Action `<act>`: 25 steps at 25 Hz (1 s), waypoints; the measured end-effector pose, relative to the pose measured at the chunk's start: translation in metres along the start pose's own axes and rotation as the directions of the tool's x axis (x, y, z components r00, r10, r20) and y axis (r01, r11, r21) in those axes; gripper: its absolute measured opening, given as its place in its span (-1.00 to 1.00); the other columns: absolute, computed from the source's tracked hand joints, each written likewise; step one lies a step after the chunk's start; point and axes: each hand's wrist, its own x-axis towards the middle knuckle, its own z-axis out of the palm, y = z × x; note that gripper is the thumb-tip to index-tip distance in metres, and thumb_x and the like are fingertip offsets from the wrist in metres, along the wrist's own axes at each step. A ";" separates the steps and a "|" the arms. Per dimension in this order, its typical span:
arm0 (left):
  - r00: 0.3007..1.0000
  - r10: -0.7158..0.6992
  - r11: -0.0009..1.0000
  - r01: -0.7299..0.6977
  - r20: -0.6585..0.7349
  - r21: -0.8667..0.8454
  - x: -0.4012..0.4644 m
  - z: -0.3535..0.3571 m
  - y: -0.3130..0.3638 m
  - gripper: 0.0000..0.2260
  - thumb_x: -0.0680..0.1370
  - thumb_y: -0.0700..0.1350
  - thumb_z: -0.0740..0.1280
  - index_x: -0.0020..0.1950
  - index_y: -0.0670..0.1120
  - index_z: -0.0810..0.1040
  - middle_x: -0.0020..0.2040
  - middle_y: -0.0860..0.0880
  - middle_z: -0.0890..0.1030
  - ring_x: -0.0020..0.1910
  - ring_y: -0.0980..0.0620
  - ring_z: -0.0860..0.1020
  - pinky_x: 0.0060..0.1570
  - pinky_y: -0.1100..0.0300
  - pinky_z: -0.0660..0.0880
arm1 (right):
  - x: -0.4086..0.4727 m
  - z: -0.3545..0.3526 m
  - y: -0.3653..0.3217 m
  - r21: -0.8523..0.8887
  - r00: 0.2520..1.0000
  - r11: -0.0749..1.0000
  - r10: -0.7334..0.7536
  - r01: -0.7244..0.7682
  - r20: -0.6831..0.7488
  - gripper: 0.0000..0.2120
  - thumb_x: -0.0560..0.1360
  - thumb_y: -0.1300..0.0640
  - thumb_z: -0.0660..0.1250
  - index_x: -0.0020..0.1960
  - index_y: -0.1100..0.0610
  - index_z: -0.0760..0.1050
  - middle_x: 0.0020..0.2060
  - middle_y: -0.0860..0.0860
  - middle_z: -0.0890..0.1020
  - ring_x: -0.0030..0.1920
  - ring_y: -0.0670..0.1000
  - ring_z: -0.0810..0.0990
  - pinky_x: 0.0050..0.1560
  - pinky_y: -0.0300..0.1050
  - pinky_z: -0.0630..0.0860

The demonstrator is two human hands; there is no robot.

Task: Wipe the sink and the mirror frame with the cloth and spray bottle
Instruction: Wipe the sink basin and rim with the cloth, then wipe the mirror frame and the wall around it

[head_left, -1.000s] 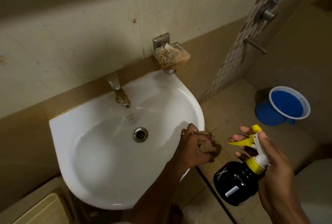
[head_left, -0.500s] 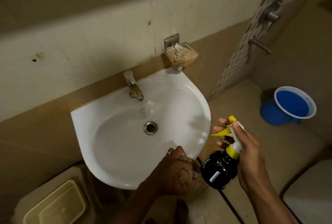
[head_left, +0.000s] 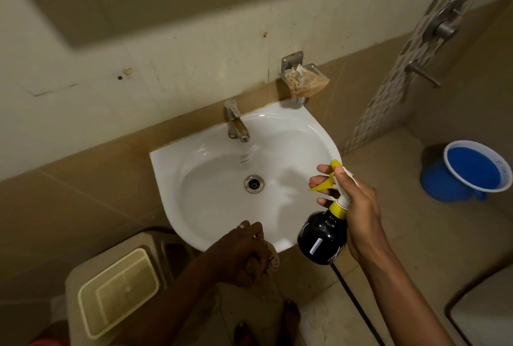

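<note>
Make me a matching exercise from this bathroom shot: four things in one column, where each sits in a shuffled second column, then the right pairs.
Things:
1. spray bottle
2. cloth
3. blue bucket
4. soap dish

Places:
A. on the wall above the sink's back right corner
B. bunched in the left hand at the sink's front rim
C. on the floor, far right
D. in the right hand, nozzle toward the basin

Pairs: 1-D, 2-B, 3-C, 4-A

white sink basin lying open around the drain, tap jutting over its back rim, spray bottle hanging over the right rim, left hand crowding the front edge
</note>
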 end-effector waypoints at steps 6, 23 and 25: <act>0.962 -0.196 0.979 0.203 0.191 -0.019 -0.028 -0.010 -0.028 -0.64 0.23 -0.05 0.54 -0.02 0.02 0.59 0.05 0.07 0.41 -0.08 0.25 0.28 -0.08 0.27 0.36 | -0.011 0.023 -0.007 0.003 0.998 1.000 0.023 -0.024 0.066 -0.70 0.67 -0.03 0.27 0.08 0.09 0.73 -0.12 0.09 0.80 -0.02 0.08 0.75 -0.14 -0.14 0.63; 0.333 -0.740 0.201 -0.720 -0.585 -0.664 -0.154 -0.287 0.026 -0.58 0.55 -0.14 0.04 0.09 -0.17 0.69 0.08 -0.35 0.56 -0.12 -0.24 0.66 -0.14 -0.11 0.59 | -0.063 0.178 -0.196 0.129 0.834 0.940 -0.340 0.316 0.435 -0.73 0.56 -0.05 0.42 -0.11 0.10 0.80 -0.23 0.18 0.78 -0.03 0.16 0.76 0.16 0.02 0.61; 0.352 -0.584 0.149 -0.840 -0.732 -0.522 -0.161 -0.319 0.046 -0.71 0.48 -0.10 0.21 -0.04 -0.05 0.73 -0.04 -0.23 0.60 -0.28 -0.13 0.63 -0.38 0.04 0.55 | -0.080 0.192 -0.234 0.099 0.774 0.892 -0.435 0.442 0.460 -0.77 0.58 -0.15 0.40 -0.07 -0.10 0.78 -0.19 0.08 0.81 0.04 0.11 0.78 0.33 0.16 0.58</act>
